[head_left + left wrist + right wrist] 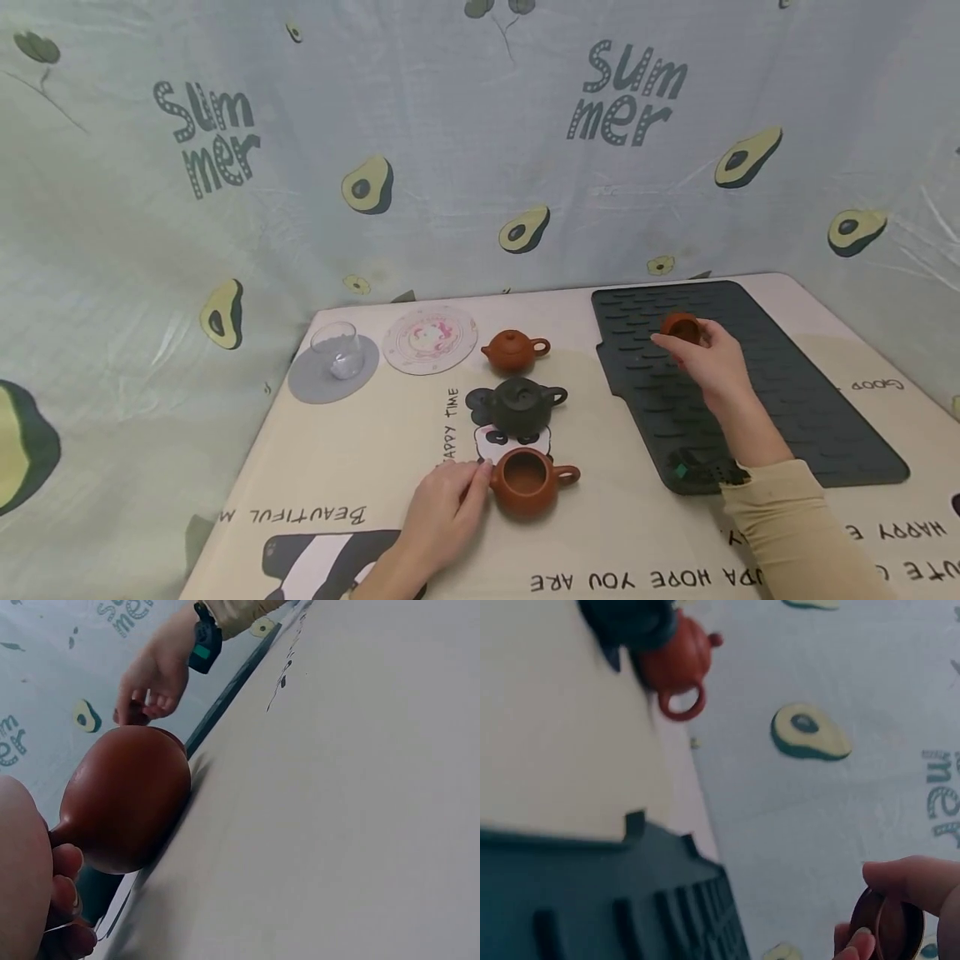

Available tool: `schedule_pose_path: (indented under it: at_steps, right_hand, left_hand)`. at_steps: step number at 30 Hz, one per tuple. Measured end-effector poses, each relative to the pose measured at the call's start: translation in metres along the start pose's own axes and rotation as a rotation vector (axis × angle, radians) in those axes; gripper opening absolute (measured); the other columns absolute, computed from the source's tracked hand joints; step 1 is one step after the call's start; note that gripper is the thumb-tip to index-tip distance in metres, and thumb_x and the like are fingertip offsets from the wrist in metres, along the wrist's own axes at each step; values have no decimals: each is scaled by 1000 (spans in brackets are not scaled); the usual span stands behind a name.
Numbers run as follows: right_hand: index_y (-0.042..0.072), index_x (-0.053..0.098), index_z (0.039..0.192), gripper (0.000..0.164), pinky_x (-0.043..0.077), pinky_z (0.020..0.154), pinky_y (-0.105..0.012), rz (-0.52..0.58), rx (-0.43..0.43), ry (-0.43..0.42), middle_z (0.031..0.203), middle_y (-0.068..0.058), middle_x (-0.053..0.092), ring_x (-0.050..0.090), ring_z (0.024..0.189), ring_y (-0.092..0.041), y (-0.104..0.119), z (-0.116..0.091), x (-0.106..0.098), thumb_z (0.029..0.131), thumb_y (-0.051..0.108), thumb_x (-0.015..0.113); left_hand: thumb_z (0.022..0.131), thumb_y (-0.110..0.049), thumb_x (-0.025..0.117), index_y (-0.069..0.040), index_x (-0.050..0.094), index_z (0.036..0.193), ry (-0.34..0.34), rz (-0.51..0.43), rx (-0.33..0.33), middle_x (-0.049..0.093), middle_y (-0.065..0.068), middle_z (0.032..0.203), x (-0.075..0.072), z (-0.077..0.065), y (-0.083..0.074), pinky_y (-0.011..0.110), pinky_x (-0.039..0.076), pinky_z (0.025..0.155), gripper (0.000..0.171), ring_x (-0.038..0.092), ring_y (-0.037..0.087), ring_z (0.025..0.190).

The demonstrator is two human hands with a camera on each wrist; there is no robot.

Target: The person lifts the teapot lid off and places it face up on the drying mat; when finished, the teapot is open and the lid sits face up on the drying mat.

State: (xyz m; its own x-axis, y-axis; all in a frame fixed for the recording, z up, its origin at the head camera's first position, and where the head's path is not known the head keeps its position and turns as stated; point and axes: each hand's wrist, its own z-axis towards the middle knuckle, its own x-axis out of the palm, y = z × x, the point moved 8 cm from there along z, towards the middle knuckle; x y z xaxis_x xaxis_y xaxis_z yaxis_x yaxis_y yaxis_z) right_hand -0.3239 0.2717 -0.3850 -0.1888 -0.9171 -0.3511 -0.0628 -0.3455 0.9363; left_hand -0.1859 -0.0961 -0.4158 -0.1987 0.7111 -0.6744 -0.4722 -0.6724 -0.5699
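Near the front of the table, a reddish-brown clay teapot (525, 500) stands with its round top uncovered. My left hand (446, 508) pinches its spout between thumb and fingers; the left wrist view shows the teapot's rounded body (127, 795) from the side. Over the dark ridged mat, my right hand (712, 362) holds a small reddish-brown clay cup (679, 325) between thumb and fingers. Its hollow inside shows in the head view. Behind the uncovered teapot stand a dark lidded teapot (517, 406) and a smaller orange-brown lidded teapot (511, 350), in a row.
On the far left a clear glass cup (337, 350) sits on a grey round mat (315, 385). Beside it lies a pink-and-white round mat (405, 354). The dark ridged mat (645, 404) covers much of the table's right side. A printed curtain (450, 125) hangs behind.
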Motion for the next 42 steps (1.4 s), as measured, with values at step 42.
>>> schedule_pose_path:
  at_steps: [42]
  right_hand:
    - [-20,32,137,74,40,92,-65,-634,138,-212,124,-46,42,44,111,-59,-79,47,-143,94,30,66]
  left_hand:
    - [101,-17,63,-30,56,69,-41,14,43,43,-27,66,-3,-3,-1,25,41,63,36,49,3,67]
